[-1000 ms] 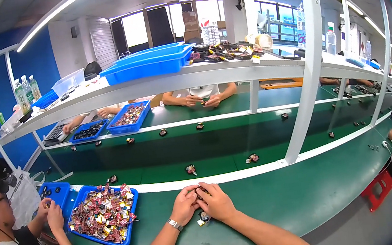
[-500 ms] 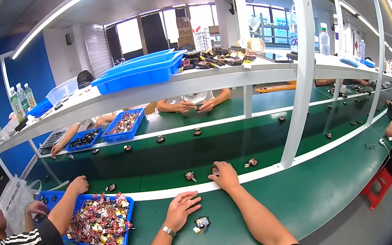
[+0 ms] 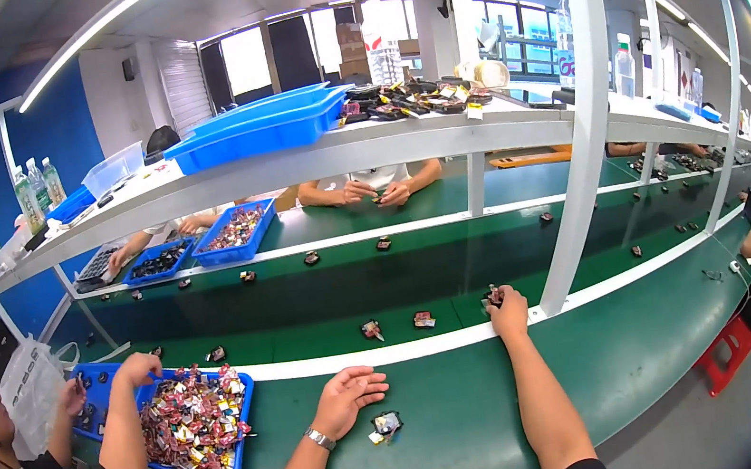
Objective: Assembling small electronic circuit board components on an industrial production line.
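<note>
My right hand point(image 3: 508, 312) reaches over the green belt point(image 3: 456, 317) and closes its fingers on a small black part with red and pale bits point(image 3: 493, 296); the fingers partly cover it. My left hand point(image 3: 353, 399), with a metal watch point(image 3: 321, 439) on its wrist, hovers over the green worktop with fingers stretched out and nothing in it. Beside it on the worktop lies another black part with a clear-and-white piece and a yellow tag point(image 3: 386, 427). Two similar parts, one point(image 3: 371, 330) left of the other point(image 3: 423, 320), rest on the belt left of my right hand.
At left, a blue tray point(image 3: 249, 415) is heaped with small red, yellow and white tagged pieces; a co-worker's hand point(image 3: 139, 368) is at it. A white post point(image 3: 564, 141) rises right of my right hand. Above the belt, a shelf point(image 3: 401, 142) carries blue trays and black parts.
My right hand has moved right from one belt part to another. The belt parts have shifted slightly right in view. My left hand has barely moved; the co-worker's hand has come lower.
</note>
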The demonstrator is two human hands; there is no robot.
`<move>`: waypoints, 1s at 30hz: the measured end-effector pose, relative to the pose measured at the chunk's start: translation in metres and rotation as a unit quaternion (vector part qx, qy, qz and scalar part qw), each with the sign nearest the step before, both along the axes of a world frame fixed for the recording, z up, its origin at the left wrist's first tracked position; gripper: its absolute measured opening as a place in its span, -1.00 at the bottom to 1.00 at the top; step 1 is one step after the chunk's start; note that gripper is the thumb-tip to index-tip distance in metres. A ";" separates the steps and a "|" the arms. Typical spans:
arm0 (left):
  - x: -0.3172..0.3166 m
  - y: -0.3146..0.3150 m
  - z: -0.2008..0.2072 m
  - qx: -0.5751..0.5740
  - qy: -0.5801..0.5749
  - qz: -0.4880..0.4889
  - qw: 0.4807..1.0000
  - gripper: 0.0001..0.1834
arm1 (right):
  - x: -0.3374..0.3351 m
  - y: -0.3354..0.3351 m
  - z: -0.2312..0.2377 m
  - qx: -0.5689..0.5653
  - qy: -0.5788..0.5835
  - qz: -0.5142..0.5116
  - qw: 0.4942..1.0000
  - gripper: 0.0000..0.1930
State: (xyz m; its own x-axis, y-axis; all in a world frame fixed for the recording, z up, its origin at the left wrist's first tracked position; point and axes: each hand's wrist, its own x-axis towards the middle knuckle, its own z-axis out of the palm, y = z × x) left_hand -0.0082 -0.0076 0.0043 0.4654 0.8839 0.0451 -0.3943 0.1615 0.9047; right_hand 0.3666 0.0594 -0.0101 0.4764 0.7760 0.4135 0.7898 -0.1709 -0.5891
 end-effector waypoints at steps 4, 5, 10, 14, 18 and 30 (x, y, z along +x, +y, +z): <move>-0.001 0.002 0.002 -0.006 0.000 -0.002 1.000 -0.72 | 0.000 0.001 -0.002 0.005 0.025 -0.014 1.000 -0.58; -0.002 0.002 0.001 -0.002 -0.002 -0.009 1.000 -0.72 | -0.001 -0.001 -0.002 0.010 0.008 -0.022 1.000 -0.60; -0.003 -0.004 -0.003 -0.003 0.016 0.003 1.000 -0.73 | -0.002 -0.010 -0.003 0.032 -0.001 -0.020 0.999 -0.65; -0.006 -0.002 -0.002 0.005 0.009 -0.008 1.000 -0.73 | 0.000 -0.009 0.001 0.035 0.057 -0.033 0.997 -0.69; 0.000 -0.001 -0.001 -0.011 0.023 -0.007 1.000 -0.74 | 0.005 -0.008 0.000 0.007 0.041 -0.048 0.998 -0.70; 0.095 0.036 0.042 0.290 0.420 0.125 0.851 -0.85 | 0.016 0.003 0.014 0.166 0.448 0.182 0.859 -0.74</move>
